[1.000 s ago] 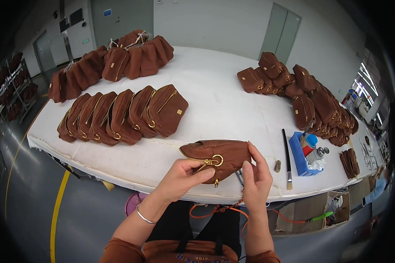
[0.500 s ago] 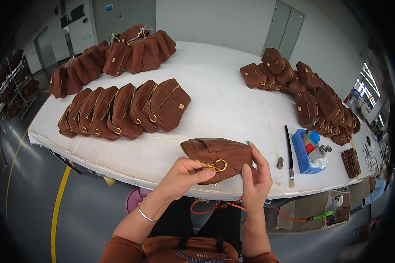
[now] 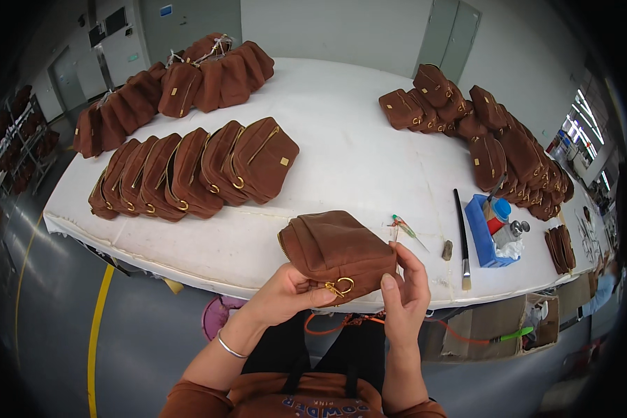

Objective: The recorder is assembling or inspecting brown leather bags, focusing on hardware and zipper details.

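A brown bag (image 3: 338,240) is held at the near edge of the white table, its broad smooth face turned up. My left hand (image 3: 285,296) grips its lower left part, the thumb beside a gold-coloured ring (image 3: 345,285) and zip pull. Along the bag's left edge runs a gold zip, partly hidden by the hand. My right hand (image 3: 405,296) pinches the right end of the bag between thumb and fingers. Just beyond that hand lies a pointed tool with a green handle (image 3: 404,226).
Rows of similar brown bags (image 3: 247,164) stand at the left, with a large pile (image 3: 519,157) at the right. On the white table (image 3: 341,139), a long black brush (image 3: 461,237) and a small brown lump (image 3: 447,250) lie beside a blue tray (image 3: 476,233) holding bottles.
The bag has tilted so that its broad face shows more and its ringed side sits lower. The green-handled tool, mostly hidden before, now shows. Both hands keep their hold.
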`<state>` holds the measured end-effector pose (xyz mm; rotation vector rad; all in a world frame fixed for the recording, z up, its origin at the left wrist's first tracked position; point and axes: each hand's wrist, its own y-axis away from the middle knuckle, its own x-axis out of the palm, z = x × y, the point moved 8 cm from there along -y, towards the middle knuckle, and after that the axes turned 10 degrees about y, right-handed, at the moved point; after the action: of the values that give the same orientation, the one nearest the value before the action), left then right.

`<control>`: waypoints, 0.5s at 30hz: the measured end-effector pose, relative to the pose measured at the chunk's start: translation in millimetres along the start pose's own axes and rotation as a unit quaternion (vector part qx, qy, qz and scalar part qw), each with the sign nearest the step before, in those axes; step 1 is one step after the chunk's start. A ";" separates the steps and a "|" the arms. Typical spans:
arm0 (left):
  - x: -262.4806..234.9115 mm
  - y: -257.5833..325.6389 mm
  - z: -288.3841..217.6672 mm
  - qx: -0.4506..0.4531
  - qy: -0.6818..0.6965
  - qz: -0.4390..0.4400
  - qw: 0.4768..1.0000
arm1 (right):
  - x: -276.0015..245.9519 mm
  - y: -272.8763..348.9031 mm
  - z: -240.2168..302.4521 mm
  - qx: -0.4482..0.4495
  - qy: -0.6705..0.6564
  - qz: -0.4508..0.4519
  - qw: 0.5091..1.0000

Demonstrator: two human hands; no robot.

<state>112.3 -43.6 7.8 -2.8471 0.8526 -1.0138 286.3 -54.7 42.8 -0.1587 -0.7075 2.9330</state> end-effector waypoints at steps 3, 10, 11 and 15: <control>-0.2 1.1 8.4 -0.019 0.021 -0.001 1.000 | -1.8 4.0 -9.3 0.014 0.003 -0.006 1.000; -10.7 12.3 16.7 -0.028 0.001 0.015 0.999 | -5.8 12.5 -13.6 -0.002 0.026 -0.006 1.000; -18.1 13.3 17.8 -0.018 0.048 -0.002 0.999 | -6.3 14.4 -15.9 0.004 0.029 -0.006 1.000; -36.5 12.9 24.0 -0.036 0.282 -0.103 0.953 | -9.1 21.7 -25.4 0.016 0.036 -0.003 0.999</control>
<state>96.5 -40.8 -34.8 -2.7739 0.6123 -1.9155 296.5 -63.9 11.1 -0.2564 -0.6492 2.9138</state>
